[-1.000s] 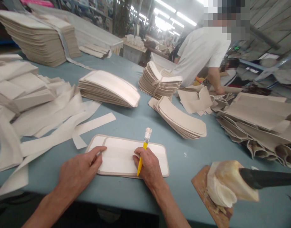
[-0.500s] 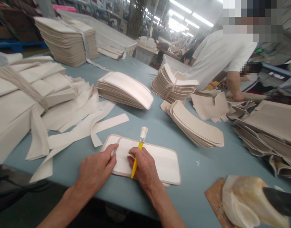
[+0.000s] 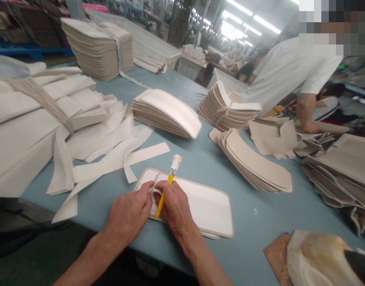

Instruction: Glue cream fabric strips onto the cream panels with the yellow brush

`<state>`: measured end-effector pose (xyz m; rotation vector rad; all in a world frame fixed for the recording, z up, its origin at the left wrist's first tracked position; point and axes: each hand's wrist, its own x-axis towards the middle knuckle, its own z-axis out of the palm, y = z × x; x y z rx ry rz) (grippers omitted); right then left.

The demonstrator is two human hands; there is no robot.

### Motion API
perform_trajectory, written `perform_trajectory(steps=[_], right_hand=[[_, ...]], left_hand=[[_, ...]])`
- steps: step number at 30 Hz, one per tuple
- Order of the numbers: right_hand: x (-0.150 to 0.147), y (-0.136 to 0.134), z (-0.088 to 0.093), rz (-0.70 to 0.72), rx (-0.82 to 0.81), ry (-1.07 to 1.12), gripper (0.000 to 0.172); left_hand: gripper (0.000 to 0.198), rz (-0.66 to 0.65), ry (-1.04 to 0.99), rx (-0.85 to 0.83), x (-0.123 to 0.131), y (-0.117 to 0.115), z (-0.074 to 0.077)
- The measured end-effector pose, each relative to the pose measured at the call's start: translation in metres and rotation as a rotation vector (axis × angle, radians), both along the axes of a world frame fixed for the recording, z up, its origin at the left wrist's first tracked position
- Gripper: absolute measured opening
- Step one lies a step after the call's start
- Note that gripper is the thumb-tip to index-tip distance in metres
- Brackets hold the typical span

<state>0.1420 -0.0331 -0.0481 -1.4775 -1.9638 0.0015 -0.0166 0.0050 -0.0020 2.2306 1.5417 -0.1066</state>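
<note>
A white panel with rounded corners and a beige edge [image 3: 209, 202] lies near the table's front edge, over at least one more piece. Across its left part runs a narrow beige strip [image 3: 157, 178]. My left hand [image 3: 130, 214] is closed at the panel's left part, thumb and forefinger pinching the strip. My right hand [image 3: 174, 204] holds a yellow-handled paintbrush [image 3: 170, 178], its pale, crusted bristles pointing up and away. The right fingertips are at the strip, close beside the left ones; exactly what they touch is hidden.
Curved panels are stacked at the middle [image 3: 167, 113] and right [image 3: 253, 159]. Loose white strips [image 3: 101, 171] lie left. A tied bundle [image 3: 230, 109] stands farther back. Front right, a glue-stained container [image 3: 313, 254] rests on a brown board [image 3: 279, 254]. Another person [image 3: 289, 75] leans over the table.
My right hand has moved left with the brush, from the panel's middle to the strip beside my left fingers. The whole view has shifted slightly.
</note>
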Motion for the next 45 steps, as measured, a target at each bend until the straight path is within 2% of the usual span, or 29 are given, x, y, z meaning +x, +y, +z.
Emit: perform_trajectory(steps=[4,13,20,24,31,35,37,39,41,45], right_hand=[[-0.007,0.003,-0.003,0.021,0.016,0.029,0.031],[-0.007,0.002,-0.011,-0.013,0.130,0.173,0.032],[-0.004,0.000,-0.018,-0.060,0.245,0.342,0.038],[-0.004,-0.001,-0.017,-0.097,0.279,0.406,0.039],[-0.004,-0.002,-0.015,-0.185,0.337,0.514,0.030],[-0.003,-0.003,-0.011,-0.268,0.326,0.587,0.023],[-0.003,-0.004,-0.010,-0.312,0.314,0.620,0.021],[-0.004,-0.004,-0.009,-0.345,0.307,0.643,0.022],[-0.004,-0.004,-0.009,-0.348,0.301,0.647,0.022],[-0.005,-0.004,-0.009,-0.342,0.270,0.634,0.020]], left_hand=[[0.048,-0.011,-0.006,-0.004,0.000,-0.001,0.001],[0.049,-0.026,-0.002,0.008,-0.001,0.001,0.003],[0.048,0.002,-0.029,0.090,-0.002,0.000,-0.002],[0.044,-0.042,-0.098,0.188,-0.005,0.001,-0.008],[0.043,-0.352,-0.218,0.414,0.002,0.003,-0.012],[0.047,-0.550,-0.225,0.468,0.002,0.000,-0.026],[0.057,-0.689,-0.228,0.518,-0.004,0.002,-0.036],[0.076,-0.814,-0.232,0.552,-0.013,0.006,-0.044],[0.089,-0.875,-0.232,0.531,-0.020,0.012,-0.048],[0.096,-0.895,-0.224,0.437,-0.024,0.021,-0.047]])
